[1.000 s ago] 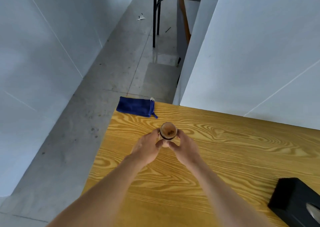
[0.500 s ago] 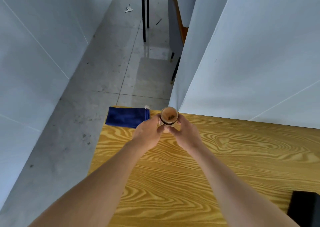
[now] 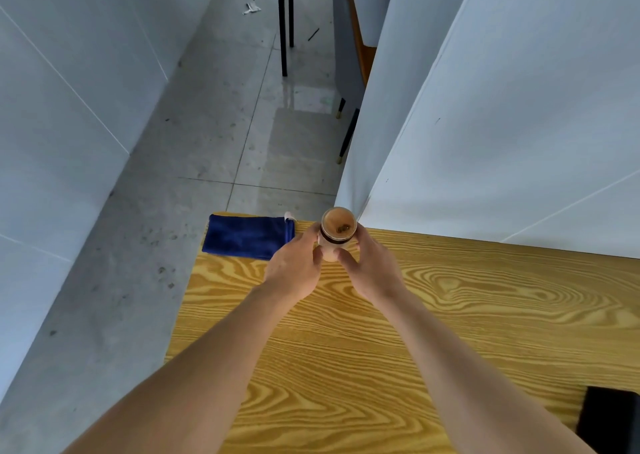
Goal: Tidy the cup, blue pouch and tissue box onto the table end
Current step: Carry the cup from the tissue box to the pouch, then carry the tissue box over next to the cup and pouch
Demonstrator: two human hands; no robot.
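A pale cup [image 3: 335, 237] with a dark band and a brown inside stands upright near the far end of the wooden table [image 3: 450, 315]. My left hand [image 3: 294, 268] and my right hand [image 3: 372, 268] both grip its sides. Just left of the cup, the blue pouch [image 3: 247, 238] lies flat on the table's far left corner, partly covered by my left hand. Only a corner of the black tissue box [image 3: 609, 419] shows at the bottom right edge of the view.
The table's left edge drops to a grey tiled floor [image 3: 194, 162]. White partition walls [image 3: 502, 107] stand right behind the table's far end. Black chair legs [image 3: 284, 20] stand farther off on the floor.
Both hands have carried the cup away from me to the far end of the table, beside the blue pouch. The view has shifted, so less of the tissue box shows.
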